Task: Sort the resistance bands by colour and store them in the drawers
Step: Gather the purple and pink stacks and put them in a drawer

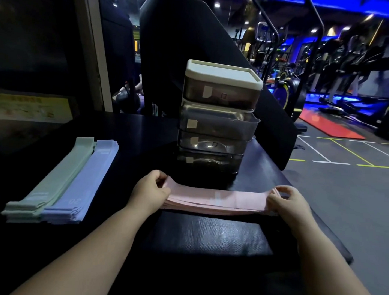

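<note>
**Pink bands held at both ends in front of the drawers**

The left hand (150, 190) is pinching the left end of a stack of pink resistance bands (218, 200), fingers curled over the top and thumb beneath. The right hand (287, 200) is gripping the right end the same way. The stack is lying flat between them, across the far edge of a black padded box (207, 237), just near of a smoky clear drawer unit (217, 119) with a cream top. The unit's second drawer from the top is jutting out past the others. Well to the left, mint green bands (54, 181) and lavender bands (82, 182) are lying in two neat stacks, touching side by side on the dark surface.
</note>
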`<state>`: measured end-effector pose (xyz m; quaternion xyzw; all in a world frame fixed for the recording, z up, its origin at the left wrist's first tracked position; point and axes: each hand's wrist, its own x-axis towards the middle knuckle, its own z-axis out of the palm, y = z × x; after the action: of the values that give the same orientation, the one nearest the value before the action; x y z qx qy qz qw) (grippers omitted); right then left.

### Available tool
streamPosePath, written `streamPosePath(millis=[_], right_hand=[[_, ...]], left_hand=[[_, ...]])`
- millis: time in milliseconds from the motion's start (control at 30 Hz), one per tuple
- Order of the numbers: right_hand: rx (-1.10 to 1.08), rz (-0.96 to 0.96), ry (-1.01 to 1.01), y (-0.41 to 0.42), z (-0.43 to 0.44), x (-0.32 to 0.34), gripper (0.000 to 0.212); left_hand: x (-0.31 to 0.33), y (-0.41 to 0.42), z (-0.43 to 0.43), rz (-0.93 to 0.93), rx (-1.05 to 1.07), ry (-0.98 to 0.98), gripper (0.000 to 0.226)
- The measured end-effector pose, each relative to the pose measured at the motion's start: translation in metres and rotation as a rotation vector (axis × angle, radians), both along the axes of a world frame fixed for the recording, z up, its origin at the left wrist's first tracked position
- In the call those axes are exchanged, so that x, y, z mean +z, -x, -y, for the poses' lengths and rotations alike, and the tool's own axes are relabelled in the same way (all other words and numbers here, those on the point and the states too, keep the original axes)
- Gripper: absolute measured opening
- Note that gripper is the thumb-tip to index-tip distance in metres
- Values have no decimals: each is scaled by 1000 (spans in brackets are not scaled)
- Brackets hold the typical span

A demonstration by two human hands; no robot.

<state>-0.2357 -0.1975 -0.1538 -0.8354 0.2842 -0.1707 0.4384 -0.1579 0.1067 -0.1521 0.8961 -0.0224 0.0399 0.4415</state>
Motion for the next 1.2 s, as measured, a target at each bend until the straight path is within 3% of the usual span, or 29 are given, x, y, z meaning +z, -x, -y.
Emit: streamPosePath(millis=[133, 333, 467, 633, 733, 967, 1200], right_hand=[[-50, 80, -19, -1, 5, 3, 23], [-65, -5, 33, -2, 5, -5, 37], [-39, 6, 3, -5, -2, 0, 33], [13, 93, 10, -11, -21, 17, 25], [72, 109, 46, -18, -41, 27, 25], [258, 88, 196, -30, -110, 47, 30], [399, -31, 307, -45, -168, 37, 38]], left_hand=[[-1, 1, 2, -38, -68, 160, 36], [-9, 1, -3, 5, -176, -146, 62], [-18, 2, -4, 93, -195, -213, 45], [-18, 4, -4, 123, -140, -73, 33], [-17, 7, -4, 115, -111, -11, 38], [-21, 9, -3, 137, -120, -120, 50], [-20, 7, -9, 128, -73, -24, 40]])
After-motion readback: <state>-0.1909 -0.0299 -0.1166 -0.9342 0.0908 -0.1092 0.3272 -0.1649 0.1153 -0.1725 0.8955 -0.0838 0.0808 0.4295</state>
